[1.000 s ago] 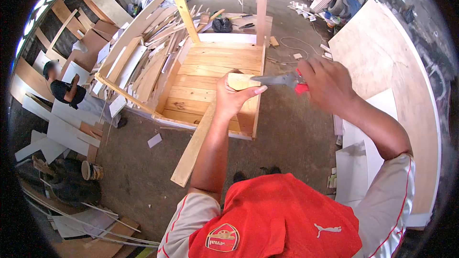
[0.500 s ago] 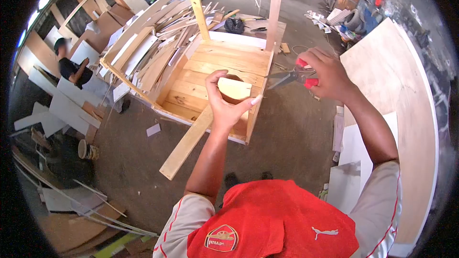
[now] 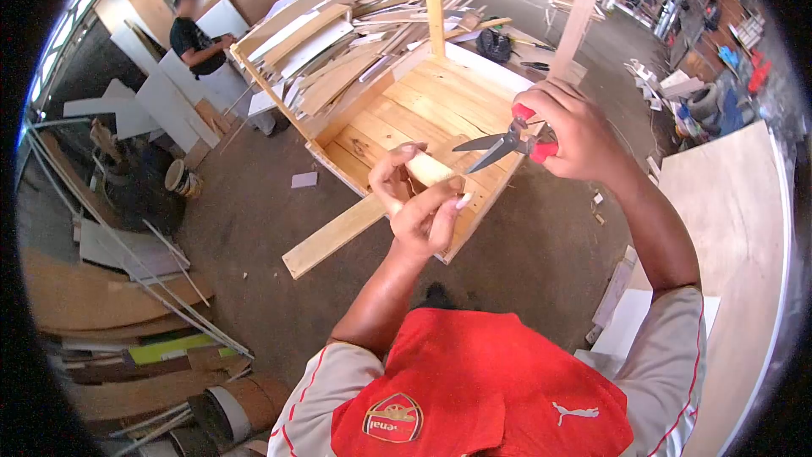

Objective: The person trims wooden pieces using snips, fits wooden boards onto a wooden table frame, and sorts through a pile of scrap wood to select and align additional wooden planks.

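Note:
My left hand (image 3: 416,205) is closed around a pale yellow curled strip (image 3: 433,170), which looks like a small roll with a brown inner side. A small white bit shows by the thumb; I cannot make out what it is. In my right hand (image 3: 577,131) is a pair of shears (image 3: 499,146) with red handles. Their blades are apart and point left, with the tips close to the strip. Below both hands stands a wooden frame (image 3: 406,101) with a slatted bottom and upright posts. A loose plank (image 3: 334,237) juts out from its near side, under my left wrist.
A heap of wood offcuts (image 3: 347,55) lies behind the frame. A person (image 3: 196,46) in dark clothes is at the left, near leaning boards (image 3: 165,110). A large plywood sheet (image 3: 727,228) leans at the right. A small bucket (image 3: 180,178) stands on the floor at left.
The view has swung, so the frame sits further right. The shears have come closer to the strip, and their blades are more plainly apart. My left fingers have shifted over the strip.

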The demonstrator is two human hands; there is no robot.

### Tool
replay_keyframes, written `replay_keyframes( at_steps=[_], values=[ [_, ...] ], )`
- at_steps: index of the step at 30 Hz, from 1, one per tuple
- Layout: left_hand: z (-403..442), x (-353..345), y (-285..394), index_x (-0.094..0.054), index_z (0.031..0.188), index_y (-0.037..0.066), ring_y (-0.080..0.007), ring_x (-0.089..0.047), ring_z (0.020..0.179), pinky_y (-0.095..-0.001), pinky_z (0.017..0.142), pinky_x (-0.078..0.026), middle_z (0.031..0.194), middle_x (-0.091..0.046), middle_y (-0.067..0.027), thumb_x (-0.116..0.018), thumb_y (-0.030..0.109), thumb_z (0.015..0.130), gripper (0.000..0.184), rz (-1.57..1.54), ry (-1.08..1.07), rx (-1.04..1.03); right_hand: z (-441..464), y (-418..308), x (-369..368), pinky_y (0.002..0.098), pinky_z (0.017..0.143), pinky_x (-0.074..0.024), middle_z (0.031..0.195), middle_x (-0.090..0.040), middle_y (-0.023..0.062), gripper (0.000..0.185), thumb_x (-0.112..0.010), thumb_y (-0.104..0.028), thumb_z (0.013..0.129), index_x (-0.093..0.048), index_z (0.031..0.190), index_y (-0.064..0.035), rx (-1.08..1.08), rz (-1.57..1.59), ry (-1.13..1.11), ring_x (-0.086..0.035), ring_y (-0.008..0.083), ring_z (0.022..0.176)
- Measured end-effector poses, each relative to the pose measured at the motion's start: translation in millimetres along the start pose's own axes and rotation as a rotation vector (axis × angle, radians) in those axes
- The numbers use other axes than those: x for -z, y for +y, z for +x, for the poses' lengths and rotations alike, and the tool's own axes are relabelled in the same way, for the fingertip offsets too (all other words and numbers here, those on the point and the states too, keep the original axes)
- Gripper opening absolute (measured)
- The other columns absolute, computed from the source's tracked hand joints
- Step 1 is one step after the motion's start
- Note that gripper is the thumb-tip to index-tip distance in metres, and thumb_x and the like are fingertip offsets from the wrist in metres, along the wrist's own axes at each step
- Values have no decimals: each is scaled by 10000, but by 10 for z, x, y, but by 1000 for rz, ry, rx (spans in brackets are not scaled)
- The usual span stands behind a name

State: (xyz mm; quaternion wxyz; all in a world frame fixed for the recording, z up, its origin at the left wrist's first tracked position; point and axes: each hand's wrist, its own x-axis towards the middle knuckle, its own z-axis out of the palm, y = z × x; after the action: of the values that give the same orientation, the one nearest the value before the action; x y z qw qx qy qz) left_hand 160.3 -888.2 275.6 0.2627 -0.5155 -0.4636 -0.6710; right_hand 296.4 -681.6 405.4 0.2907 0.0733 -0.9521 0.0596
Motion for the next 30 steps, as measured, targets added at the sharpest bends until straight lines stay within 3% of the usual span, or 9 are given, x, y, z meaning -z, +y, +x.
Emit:
replay_keyframes(
  at_steps=[2,4,6,10,13,14,17,20,30],
  values=[
    [-48,-15,38,-743,892,75,-393,-469,1278,-526,1047,-446,1352,-367,-171,-786,97,811,95,-1,17,36,89,114,-70,447,874,-497,1023,-632,105,484,-775,-118,648,-599,1098,-83,70,37,2,-613,342,1018],
    [-39,-77,78,-701,1035,70,-411,-463,1300,-539,1057,-441,1366,-365,-176,-797,97,808,248,-71,120,100,201,235,-136,441,869,-497,1015,-633,99,470,-775,-126,648,-607,1084,-78,121,71,-14,-615,335,1014],
    [-89,-195,-102,-476,1378,84,-429,-473,1313,-544,1078,-425,1434,-338,-193,-858,136,769,720,-143,237,-126,312,304,-161,438,872,-498,1011,-635,100,459,-778,-135,647,-613,1071,-78,183,124,-49,-617,330,1009],
    [-161,-233,153,-257,1524,85,-345,-518,1284,-452,1076,-426,1473,-355,-201,-926,192,699,1067,225,266,228,529,438,-243,434,872,-500,1009,-638,99,439,-788,-153,644,-623,1045,-84,421,208,-49,-620,325,1001],
    [-229,-396,238,-227,1526,34,-268,-543,1239,-421,988,-521,1344,-465,-164,-884,175,729,1042,388,249,537,631,519,-277,437,873,-500,998,-635,96,436,-802,-177,649,-624,1038,-91,545,205,-62,-620,326,1000],
    [-193,-472,311,-219,1550,45,-242,-556,1200,-393,1005,-467,1302,-535,-150,-920,136,697,1108,320,310,663,663,519,-264,440,860,-498,987,-633,93,411,-794,-216,679,-626,1032,-89,577,201,-82,-619,323,984],
    [-346,-552,191,-369,1477,6,-172,-625,999,-338,914,-505,1091,-627,-92,-775,32,780,807,314,412,613,680,554,-282,431,846,-499,974,-628,90,388,-773,-231,701,-627,1031,-86,636,180,-51,-618,313,962],
    [-307,-611,193,-452,1380,3,-157,-633,1007,-325,899,-521,1114,-619,-71,-734,44,870,584,476,400,517,666,592,-277,418,835,-500,961,-628,88,364,-750,-223,712,-629,1027,-86,673,151,-14,-620,300,943],
    [-430,-614,10,-472,1399,2,-180,-616,1101,-347,966,-486,1181,-639,-101,-728,71,858,603,573,444,542,681,584,-185,390,813,-483,926,-626,77,266,-698,-152,753,-628,1002,-92,731,86,14,-630,263,926]
  ],
)
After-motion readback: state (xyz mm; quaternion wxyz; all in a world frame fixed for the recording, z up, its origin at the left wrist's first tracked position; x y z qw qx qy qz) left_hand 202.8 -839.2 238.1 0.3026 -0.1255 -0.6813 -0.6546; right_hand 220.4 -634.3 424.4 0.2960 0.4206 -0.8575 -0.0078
